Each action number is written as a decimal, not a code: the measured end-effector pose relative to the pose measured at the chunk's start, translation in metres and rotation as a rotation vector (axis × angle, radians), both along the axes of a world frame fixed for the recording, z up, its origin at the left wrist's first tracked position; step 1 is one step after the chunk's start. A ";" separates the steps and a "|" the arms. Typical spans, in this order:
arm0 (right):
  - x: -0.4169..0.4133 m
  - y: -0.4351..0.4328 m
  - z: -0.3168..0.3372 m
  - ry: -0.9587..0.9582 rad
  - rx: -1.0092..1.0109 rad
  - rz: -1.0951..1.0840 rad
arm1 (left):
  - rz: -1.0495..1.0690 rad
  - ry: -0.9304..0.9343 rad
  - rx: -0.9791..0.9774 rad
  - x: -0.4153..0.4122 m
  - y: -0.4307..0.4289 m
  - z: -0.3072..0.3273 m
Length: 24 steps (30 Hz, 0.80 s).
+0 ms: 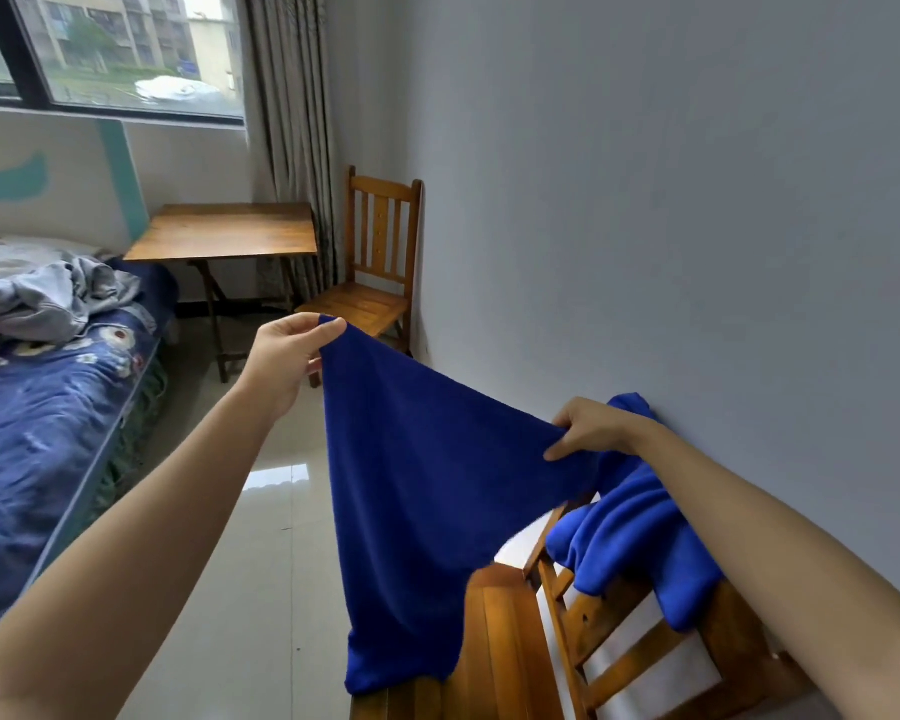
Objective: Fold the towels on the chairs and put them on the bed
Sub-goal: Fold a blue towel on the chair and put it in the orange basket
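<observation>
Both bare arms reached forward into a small bedroom. The left hand was raised, thumb and fingers pinched tight on one top corner of a blue towel. The right hand sat lower and to the right, fingers closed on the opposite top corner, thumb pressed against the cloth. The towel's top edge stretched in a slant between the two hands, high on the left, low on the right. The rest hung down in a broad sheet, its bottom end touching or just over the front of the near chair's seat; which of the two could not be told.

The near chair was wooden, at the lower right, its slatted back against the grey wall. A second blue towel was draped in a heap over the top of that chair back, just beside the right hand.

A far chair, same wood, stood by the wall in the far corner, seat bare. Just left of it was a wooden folding table, under a window with a curtain at its right side.

The bed ran along the left, covered in a dark blue flowered sheet, with a crumpled grey blanket at its far end. Pale glossy tile floor lay between bed and chairs.
</observation>
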State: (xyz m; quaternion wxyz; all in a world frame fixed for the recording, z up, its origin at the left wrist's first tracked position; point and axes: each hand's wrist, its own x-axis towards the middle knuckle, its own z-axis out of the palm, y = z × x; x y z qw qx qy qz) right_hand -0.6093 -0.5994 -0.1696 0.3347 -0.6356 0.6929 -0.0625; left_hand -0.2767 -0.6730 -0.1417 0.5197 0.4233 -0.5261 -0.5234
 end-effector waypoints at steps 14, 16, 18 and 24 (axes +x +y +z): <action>-0.029 -0.043 0.069 -0.248 -0.784 -0.566 | 0.085 0.079 -0.057 -0.005 -0.034 0.048; -0.029 -0.046 0.086 -0.271 -0.840 -0.581 | 0.084 0.120 -0.053 -0.006 -0.039 0.061; -0.029 -0.046 0.099 -0.321 -0.860 -0.593 | 0.077 0.147 -0.068 -0.006 -0.042 0.070; -0.029 -0.028 0.111 -0.442 -0.867 -0.595 | 0.022 0.153 -0.091 -0.007 -0.039 0.073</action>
